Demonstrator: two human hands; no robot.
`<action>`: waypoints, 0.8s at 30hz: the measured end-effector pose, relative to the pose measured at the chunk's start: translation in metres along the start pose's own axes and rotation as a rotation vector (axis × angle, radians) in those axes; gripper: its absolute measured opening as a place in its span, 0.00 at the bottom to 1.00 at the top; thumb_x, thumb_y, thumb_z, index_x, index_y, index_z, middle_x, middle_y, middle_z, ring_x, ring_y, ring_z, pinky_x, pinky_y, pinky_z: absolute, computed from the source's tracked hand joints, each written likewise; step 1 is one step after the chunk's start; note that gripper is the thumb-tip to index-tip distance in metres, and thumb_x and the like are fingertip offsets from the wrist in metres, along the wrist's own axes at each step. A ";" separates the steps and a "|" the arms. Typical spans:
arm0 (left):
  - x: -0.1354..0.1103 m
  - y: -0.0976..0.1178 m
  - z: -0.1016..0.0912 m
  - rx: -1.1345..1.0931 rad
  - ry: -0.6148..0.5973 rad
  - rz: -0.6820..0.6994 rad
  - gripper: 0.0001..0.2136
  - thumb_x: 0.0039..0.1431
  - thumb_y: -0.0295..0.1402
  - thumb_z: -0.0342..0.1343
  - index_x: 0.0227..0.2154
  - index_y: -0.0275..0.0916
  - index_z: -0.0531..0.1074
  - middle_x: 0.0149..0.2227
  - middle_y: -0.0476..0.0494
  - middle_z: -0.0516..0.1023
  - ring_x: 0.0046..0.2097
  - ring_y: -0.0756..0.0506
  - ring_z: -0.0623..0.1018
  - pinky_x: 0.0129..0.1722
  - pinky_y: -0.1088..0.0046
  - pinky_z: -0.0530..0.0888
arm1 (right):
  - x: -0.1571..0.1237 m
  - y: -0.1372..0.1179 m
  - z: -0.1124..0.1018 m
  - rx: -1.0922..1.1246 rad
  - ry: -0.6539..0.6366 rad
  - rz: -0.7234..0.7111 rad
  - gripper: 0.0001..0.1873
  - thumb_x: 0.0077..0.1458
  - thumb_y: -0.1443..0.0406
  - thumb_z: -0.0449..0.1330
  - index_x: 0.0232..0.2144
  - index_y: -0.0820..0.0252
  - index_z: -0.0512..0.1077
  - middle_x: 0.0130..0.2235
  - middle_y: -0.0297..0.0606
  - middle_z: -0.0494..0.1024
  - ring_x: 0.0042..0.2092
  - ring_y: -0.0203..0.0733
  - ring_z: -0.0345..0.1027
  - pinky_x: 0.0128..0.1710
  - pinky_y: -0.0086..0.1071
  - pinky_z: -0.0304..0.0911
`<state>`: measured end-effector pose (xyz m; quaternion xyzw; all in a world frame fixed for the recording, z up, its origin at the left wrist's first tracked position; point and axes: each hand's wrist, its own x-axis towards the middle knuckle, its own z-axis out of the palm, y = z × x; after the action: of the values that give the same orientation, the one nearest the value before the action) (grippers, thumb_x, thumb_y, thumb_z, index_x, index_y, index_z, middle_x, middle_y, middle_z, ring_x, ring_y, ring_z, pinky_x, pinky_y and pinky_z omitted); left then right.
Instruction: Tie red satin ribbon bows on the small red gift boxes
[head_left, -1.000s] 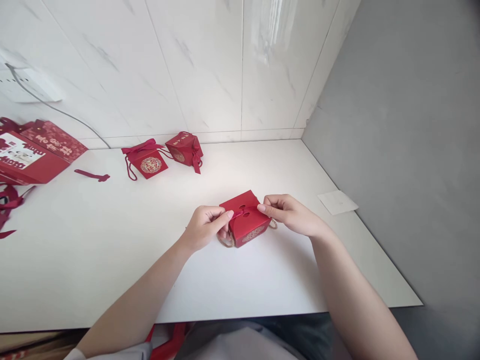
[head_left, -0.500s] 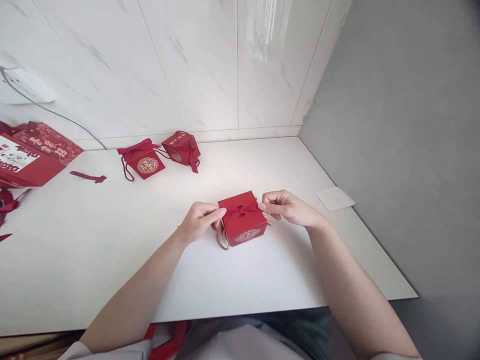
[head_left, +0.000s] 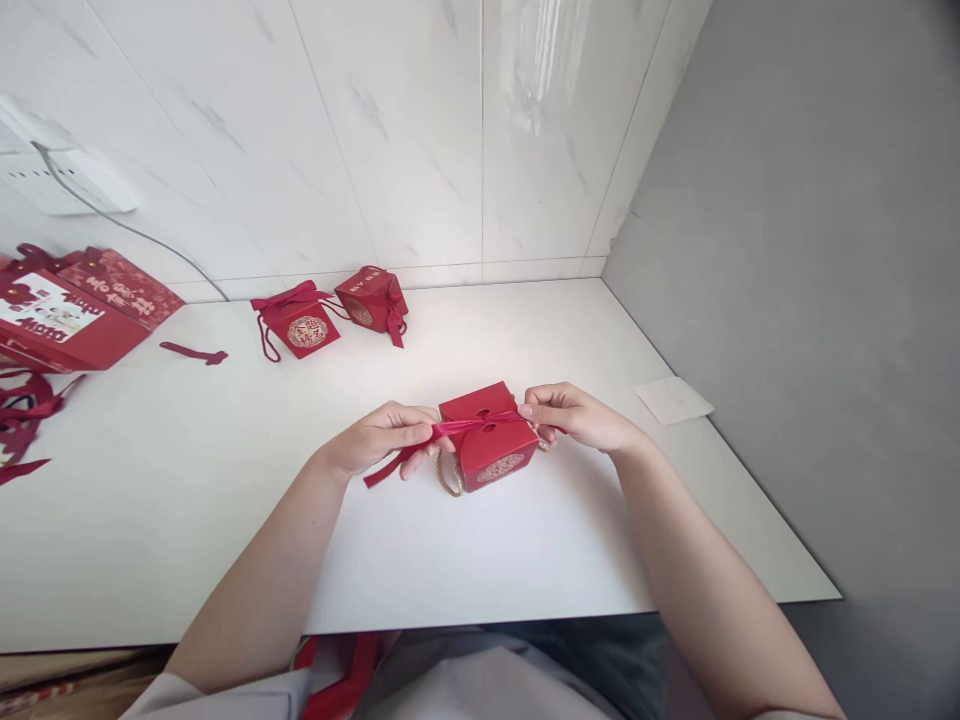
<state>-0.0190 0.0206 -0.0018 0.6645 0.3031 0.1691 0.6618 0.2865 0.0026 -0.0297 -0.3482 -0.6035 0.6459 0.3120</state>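
Observation:
A small red gift box (head_left: 501,448) with a gold round emblem on its near side sits on the white table. A red ribbon (head_left: 457,427) runs across its lid through the cut-outs at the middle. My left hand (head_left: 382,438) pinches the ribbon just left of the box, and a loose tail hangs below the fingers. At the box's right edge my right hand (head_left: 577,412) pinches the other side of the ribbon. A gold twisted cord handle (head_left: 448,475) loops out beside the box's left end, partly behind the left fingers.
Two red boxes with bows, one emblem-fronted (head_left: 301,328) and one tilted (head_left: 371,300), stand by the tiled wall. A short dark-red strip (head_left: 193,353) lies left of them. Larger red packaging (head_left: 90,310) and loose ribbons (head_left: 30,415) are at far left. A white paper (head_left: 673,400) lies at right.
My left hand has moved left, away from the box, drawing the ribbon out straight with its tail now showing. My right hand stays at the box's right edge. The view has shifted slightly.

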 end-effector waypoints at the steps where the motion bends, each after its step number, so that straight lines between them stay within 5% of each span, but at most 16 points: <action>1: 0.000 0.000 0.000 -0.018 -0.002 0.043 0.15 0.63 0.41 0.55 0.35 0.36 0.81 0.33 0.41 0.77 0.22 0.54 0.72 0.25 0.75 0.72 | 0.000 0.000 0.000 0.003 -0.001 0.008 0.20 0.58 0.52 0.61 0.23 0.59 0.65 0.19 0.27 0.66 0.23 0.32 0.59 0.28 0.30 0.56; 6: 0.004 -0.003 0.008 -0.096 0.044 0.168 0.12 0.62 0.40 0.56 0.35 0.39 0.82 0.61 0.33 0.66 0.25 0.55 0.75 0.27 0.72 0.75 | 0.002 0.001 0.003 -0.008 -0.018 0.026 0.20 0.58 0.50 0.60 0.24 0.59 0.66 0.20 0.28 0.68 0.23 0.33 0.61 0.29 0.31 0.58; 16: 0.011 -0.010 0.009 0.003 0.077 0.152 0.14 0.58 0.43 0.60 0.33 0.37 0.82 0.34 0.40 0.79 0.22 0.52 0.75 0.31 0.70 0.75 | -0.003 -0.007 0.004 -0.030 -0.050 -0.004 0.19 0.59 0.51 0.59 0.26 0.59 0.70 0.25 0.32 0.70 0.27 0.35 0.62 0.31 0.32 0.60; 20: 0.012 -0.006 0.014 0.028 0.136 0.119 0.12 0.58 0.40 0.61 0.34 0.36 0.82 0.35 0.38 0.80 0.24 0.51 0.76 0.29 0.71 0.75 | -0.006 -0.010 0.004 -0.046 0.017 -0.099 0.14 0.58 0.55 0.62 0.30 0.59 0.77 0.34 0.37 0.73 0.34 0.38 0.67 0.35 0.34 0.63; 24: 0.015 -0.005 0.019 0.030 0.205 0.106 0.11 0.59 0.38 0.60 0.33 0.35 0.82 0.35 0.39 0.81 0.26 0.51 0.76 0.30 0.73 0.76 | -0.004 -0.006 0.011 -0.016 0.059 -0.187 0.10 0.56 0.57 0.64 0.33 0.55 0.81 0.42 0.39 0.73 0.33 0.36 0.67 0.29 0.32 0.65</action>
<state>0.0032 0.0146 -0.0105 0.6688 0.3360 0.2662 0.6074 0.2796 -0.0061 -0.0234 -0.3118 -0.6290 0.5987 0.3856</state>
